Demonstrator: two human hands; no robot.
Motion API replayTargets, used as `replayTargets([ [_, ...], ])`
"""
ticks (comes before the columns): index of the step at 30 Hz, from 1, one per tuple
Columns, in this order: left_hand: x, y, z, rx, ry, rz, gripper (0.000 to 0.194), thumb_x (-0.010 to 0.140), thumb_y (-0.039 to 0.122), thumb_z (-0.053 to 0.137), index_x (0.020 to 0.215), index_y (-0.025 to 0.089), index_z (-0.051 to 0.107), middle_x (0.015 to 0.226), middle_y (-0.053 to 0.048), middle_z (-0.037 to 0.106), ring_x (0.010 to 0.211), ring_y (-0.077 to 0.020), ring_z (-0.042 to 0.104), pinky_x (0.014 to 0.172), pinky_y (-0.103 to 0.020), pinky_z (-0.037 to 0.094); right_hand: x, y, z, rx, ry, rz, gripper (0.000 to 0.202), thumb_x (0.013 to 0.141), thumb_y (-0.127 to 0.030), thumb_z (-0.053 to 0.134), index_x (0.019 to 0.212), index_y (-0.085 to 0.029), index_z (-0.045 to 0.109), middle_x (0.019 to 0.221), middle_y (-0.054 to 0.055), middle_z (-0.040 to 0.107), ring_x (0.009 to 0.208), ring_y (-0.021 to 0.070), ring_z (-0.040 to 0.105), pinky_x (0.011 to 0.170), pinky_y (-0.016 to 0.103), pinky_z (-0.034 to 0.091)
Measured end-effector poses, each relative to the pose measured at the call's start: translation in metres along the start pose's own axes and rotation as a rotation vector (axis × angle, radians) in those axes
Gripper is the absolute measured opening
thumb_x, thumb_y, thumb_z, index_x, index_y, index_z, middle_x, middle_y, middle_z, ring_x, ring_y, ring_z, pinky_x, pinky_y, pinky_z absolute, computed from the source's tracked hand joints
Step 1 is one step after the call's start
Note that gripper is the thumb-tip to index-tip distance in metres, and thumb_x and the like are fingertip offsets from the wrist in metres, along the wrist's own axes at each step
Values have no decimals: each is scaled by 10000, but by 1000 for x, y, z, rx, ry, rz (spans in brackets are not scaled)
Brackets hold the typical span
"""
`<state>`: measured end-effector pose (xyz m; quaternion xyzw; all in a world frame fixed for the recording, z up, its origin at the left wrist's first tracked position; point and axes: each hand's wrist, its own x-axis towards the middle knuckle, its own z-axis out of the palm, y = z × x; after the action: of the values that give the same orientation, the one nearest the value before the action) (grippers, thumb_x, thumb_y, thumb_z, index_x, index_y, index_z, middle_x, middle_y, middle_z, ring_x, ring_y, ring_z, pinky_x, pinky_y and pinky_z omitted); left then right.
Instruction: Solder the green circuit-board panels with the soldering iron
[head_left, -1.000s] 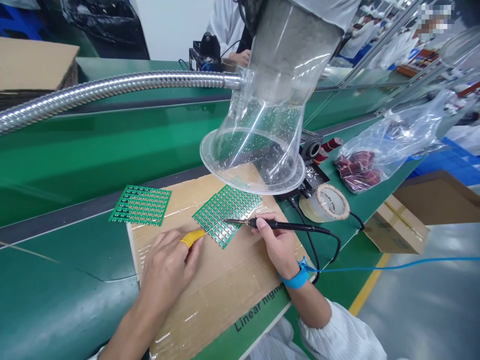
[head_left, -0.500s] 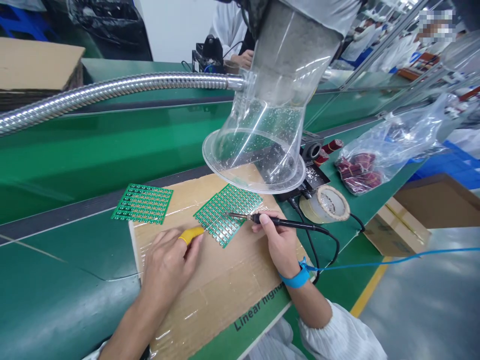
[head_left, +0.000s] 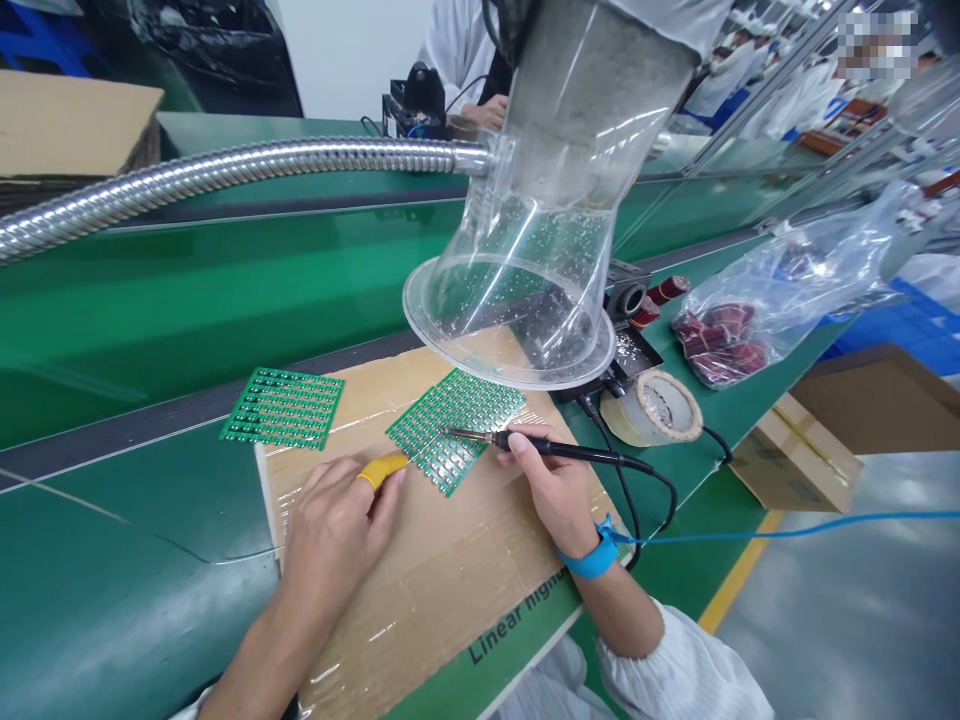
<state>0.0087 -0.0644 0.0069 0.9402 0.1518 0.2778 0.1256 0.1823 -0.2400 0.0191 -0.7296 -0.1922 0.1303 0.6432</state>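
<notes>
Hose: corrugated metal hose point(head_left: 225, 172) runs in from far left, above green bench point(head_left: 150, 310), to the clear hood.
Spare board: green PCB panel point(head_left: 283, 408) lies flat, half on bench, half on cardboard sheet point(head_left: 450, 580); nobody touching it.
L hand: left hand point(head_left: 337, 525) palm-down on cardboard, fingers loosely curled, yellow finger cot point(head_left: 379, 468) on one fingertip pressing near corner of the worked board; thin solder wire seems pinched there, too fine to be sure.
Worked board: second PCB panel point(head_left: 454, 425) on cardboard, w/ hood just above its far edge.
Iron: soldering iron point(head_left: 555, 450), tip down on worked board.
R hand: right hand point(head_left: 551, 490) closed pen-style round iron handle; blue wrist strap point(head_left: 592, 558).
Hood: clear fume hood point(head_left: 517, 300).
Right side: tape roll point(head_left: 651, 406), plastic bag point(head_left: 780, 290) w/ red parts.
</notes>
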Motion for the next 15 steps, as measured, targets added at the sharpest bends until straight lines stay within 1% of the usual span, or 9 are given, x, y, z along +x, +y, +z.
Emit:
replayTargets([
  [5,1,1,0,28,-3,0,246,964,262,621,731,186,605,752,-58,662,685,-207,570,687,-359,433,0,1,1,-6,-50,11,215,877,-410,769,957,-211,754,827,38,777,696,210,758,673,333,636],
  [11,3,3,3,64,14,1,315,975,280,603,674,205,551,772,-76,684,668,-205,581,681,-363,437,0,1,1,-5,-56,-3,166,884,-369,760,954,-218,753,827,32,775,702,201,753,677,320,628],
  [15,4,4,4,97,11,-7,355,986,304,585,646,218,529,724,-60,668,643,-200,570,673,-363,431,0,1,1,-1,-57,-13,147,887,-349,760,960,-221,756,804,22,773,700,193,751,678,305,626],
])
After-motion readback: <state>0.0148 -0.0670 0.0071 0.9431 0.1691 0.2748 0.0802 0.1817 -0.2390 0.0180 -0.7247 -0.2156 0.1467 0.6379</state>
